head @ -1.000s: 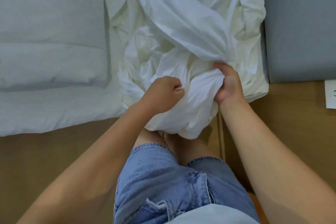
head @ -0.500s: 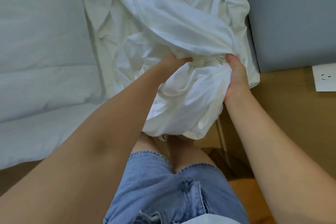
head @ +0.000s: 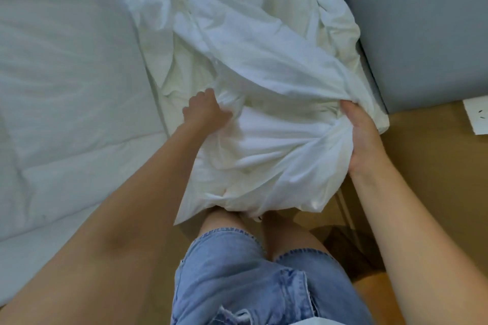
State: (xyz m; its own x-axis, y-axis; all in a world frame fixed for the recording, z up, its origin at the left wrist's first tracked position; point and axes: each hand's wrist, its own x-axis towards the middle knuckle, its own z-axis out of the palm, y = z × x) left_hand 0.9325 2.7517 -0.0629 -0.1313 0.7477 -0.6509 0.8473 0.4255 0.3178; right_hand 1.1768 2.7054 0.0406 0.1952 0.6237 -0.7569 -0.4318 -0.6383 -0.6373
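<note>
Head view, one item in hand.

Item: white sheet, thin crumpled cloth. It lay along the bed, between the pale quilt at the left and the grey panel at the right. Its near end hung bunched over the bed's edge, just above the person's knees and the denim shorts.

Left hand: knuckles up, fingers curled into a fold at the left of the bunch, grasping it.

Right hand: palm toward the camera, thumb uppermost, fingertips hidden behind the cloth. It was clasped round the gathered right side.

Step, as judged: drawing the bunched near end up and toward the body, to gather or sort the sheet.

Handling notes, as judged:
- The two grasps sat at nearly the same height, so an even pull from both would stop the cloth twisting.
- Each hand held a mid-fold, not a hem. Working the fingers along to a true edge would give better control.
- Lifting would serve better than dragging, since the far length lay wedged beside the panel and could snag.
- The hanging end was near the wooden floor and needed raising first.
</note>
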